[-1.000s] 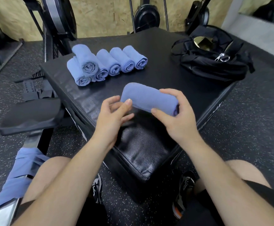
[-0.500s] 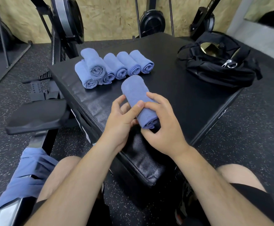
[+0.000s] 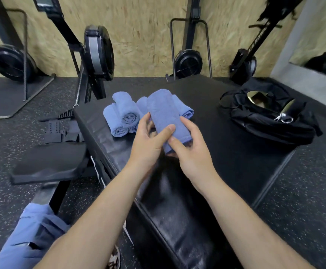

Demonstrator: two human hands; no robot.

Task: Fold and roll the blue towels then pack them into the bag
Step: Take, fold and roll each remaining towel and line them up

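Head view: we are looking down along both forearms at a black padded platform (image 3: 226, 156).
Left hand (image 3: 148, 144): it grips the rolled towel (image 3: 165, 115) from the left side, with the thumb laid across the near face of the roll and the fingers tucked behind it.
Right hand (image 3: 190, 152): it is closed round the same roll from the right, thumb on the near end and fingers curled along the far side.
Rolled towel: it sits pinched between our two hands, pointing away from us. Its far end covers part of the stack beyond.
Finished rolls (image 3: 122, 115): there is a cluster of blue rolls on the platform just beyond our left hand, one resting on top of the others. How many, we cannot tell, as some are hidden.
Bag (image 3: 270, 121): it is black and lies on the platform well off to the right of our right hand. Its top gapes open and a metal clip shows at the zip.
Loose towels (image 3: 30, 235): blue cloth is draped low on the left, below our left forearm.
Rowing seat (image 3: 47, 162): it is dark and sits to the left of our left wrist.
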